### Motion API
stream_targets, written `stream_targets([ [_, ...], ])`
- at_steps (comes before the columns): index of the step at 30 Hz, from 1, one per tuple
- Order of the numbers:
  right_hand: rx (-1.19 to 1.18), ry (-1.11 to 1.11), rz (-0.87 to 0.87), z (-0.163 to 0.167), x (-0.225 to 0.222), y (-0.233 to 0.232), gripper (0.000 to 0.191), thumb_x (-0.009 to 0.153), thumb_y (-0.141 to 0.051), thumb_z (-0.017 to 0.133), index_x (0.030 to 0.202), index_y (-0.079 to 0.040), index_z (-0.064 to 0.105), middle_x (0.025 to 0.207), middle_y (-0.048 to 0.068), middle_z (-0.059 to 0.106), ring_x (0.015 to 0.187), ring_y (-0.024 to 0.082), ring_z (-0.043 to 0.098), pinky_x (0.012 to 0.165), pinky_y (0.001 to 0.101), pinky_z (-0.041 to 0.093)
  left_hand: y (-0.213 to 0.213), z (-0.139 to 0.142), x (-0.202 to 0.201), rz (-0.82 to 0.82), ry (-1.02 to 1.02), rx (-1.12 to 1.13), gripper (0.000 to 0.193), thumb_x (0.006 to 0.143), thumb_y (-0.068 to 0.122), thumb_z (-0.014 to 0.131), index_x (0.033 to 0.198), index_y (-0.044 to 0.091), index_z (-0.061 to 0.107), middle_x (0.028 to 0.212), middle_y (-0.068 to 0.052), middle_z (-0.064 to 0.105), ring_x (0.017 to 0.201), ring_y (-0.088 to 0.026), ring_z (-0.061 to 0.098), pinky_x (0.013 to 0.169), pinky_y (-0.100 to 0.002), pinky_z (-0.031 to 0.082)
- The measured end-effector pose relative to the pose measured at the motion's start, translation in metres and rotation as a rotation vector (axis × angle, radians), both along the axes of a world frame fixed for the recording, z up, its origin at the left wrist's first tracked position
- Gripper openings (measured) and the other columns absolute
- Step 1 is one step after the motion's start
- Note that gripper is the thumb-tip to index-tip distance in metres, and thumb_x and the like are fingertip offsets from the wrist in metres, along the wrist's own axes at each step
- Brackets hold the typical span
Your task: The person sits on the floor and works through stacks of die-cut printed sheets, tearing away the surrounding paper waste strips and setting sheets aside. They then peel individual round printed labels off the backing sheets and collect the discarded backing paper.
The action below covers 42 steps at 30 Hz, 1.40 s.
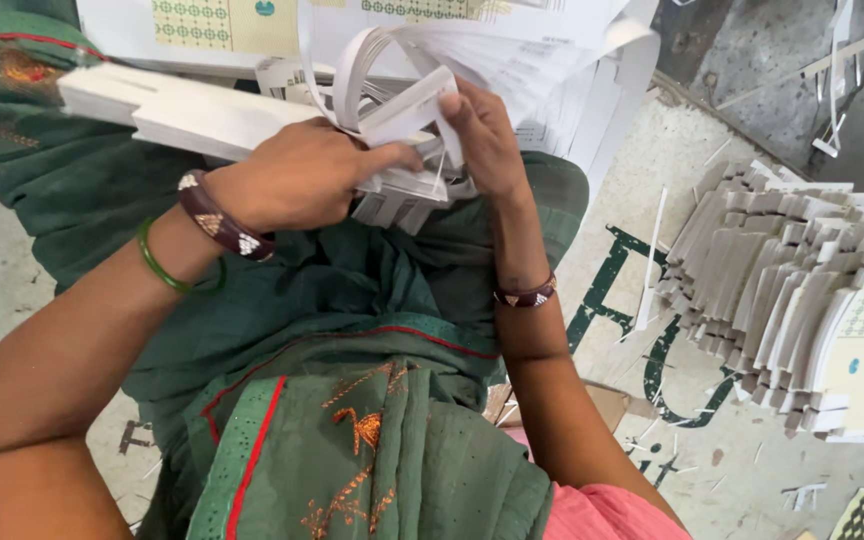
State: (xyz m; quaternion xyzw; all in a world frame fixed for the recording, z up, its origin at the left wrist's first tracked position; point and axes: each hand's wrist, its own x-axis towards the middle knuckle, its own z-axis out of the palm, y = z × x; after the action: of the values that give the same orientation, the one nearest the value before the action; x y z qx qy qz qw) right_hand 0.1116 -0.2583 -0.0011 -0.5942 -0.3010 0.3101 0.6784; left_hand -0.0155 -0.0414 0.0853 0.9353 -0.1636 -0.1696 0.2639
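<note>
Both hands work over the lap on a bundle of white card strips [402,185]: the left hand [297,180] is closed on top of it, fingers pinching the bundle's upper edge, while the right hand [487,135] grips 1 looped strip [407,95] rising just above. A fanned stack of die-cut cards [802,290] lies on the floor, well apart to the right.

The cardboard strips [392,110] are white, and the stacked cards [802,290] are grey-white with pale yellow faces dotted teal. The cloth [352,300] is dark green with red piping and orange embroidery. One bangle [167,268] is green, another [220,218] maroon with white marks.
</note>
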Motion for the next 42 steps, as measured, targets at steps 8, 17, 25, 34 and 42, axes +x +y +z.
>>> stream_targets([
  [8,-0.039,-0.267,-0.06,-0.015,-0.019,-0.005,0.056,0.102,-0.05,0.067,0.122,0.002,0.067,0.101,0.004,0.074,0.094,0.009,0.068,0.083,0.0265,0.055,0.02,0.003,0.002,-0.101,0.003,-0.305,0.074,0.075,0.004,0.07,0.142,0.033,0.056,0.104,-0.017,0.074,0.09,-0.041,0.069,0.077,-0.05,0.054],
  [17,0.05,-0.039,0.173,-0.017,-0.004,-0.001,0.044,0.1,-0.036,0.077,0.114,0.005,0.07,0.092,0.001,0.07,0.081,0.008,0.059,0.069,0.0249,0.048,0.019,0.02,-0.003,-0.121,0.335,-0.232,0.077,0.081,0.005,0.067,0.147,0.041,0.052,0.095,-0.017,0.073,0.084,-0.038,0.069,0.079,-0.049,0.053],
  [25,0.019,-0.102,0.104,-0.004,-0.021,-0.017,0.056,0.103,-0.045,0.074,0.125,0.005,0.065,0.104,0.004,0.075,0.094,0.008,0.065,0.082,0.0269,0.054,0.015,0.012,-0.013,-0.083,0.084,-0.487,0.071,0.078,0.002,0.071,0.142,0.03,0.058,0.126,-0.016,0.071,0.108,-0.04,0.068,0.091,-0.046,0.052],
  [34,-0.229,-0.368,-0.062,-0.048,-0.035,-0.023,0.063,0.08,-0.06,0.076,0.098,0.0,0.072,0.075,0.002,0.069,0.062,0.01,0.068,0.057,0.0245,0.049,0.016,0.029,-0.013,-0.101,0.473,-0.341,0.074,0.08,0.006,0.068,0.146,0.037,0.056,0.122,-0.011,0.072,0.102,-0.032,0.071,0.089,-0.041,0.053],
  [42,0.037,0.635,0.435,-0.064,-0.023,-0.008,0.069,0.087,-0.052,0.08,0.124,0.004,0.064,0.109,0.006,0.069,0.097,0.013,0.066,0.083,0.0281,0.056,0.002,0.023,-0.018,-0.161,0.626,-0.428,0.077,0.081,0.009,0.071,0.149,0.037,0.052,0.116,-0.013,0.073,0.106,-0.026,0.068,0.093,-0.038,0.049],
])
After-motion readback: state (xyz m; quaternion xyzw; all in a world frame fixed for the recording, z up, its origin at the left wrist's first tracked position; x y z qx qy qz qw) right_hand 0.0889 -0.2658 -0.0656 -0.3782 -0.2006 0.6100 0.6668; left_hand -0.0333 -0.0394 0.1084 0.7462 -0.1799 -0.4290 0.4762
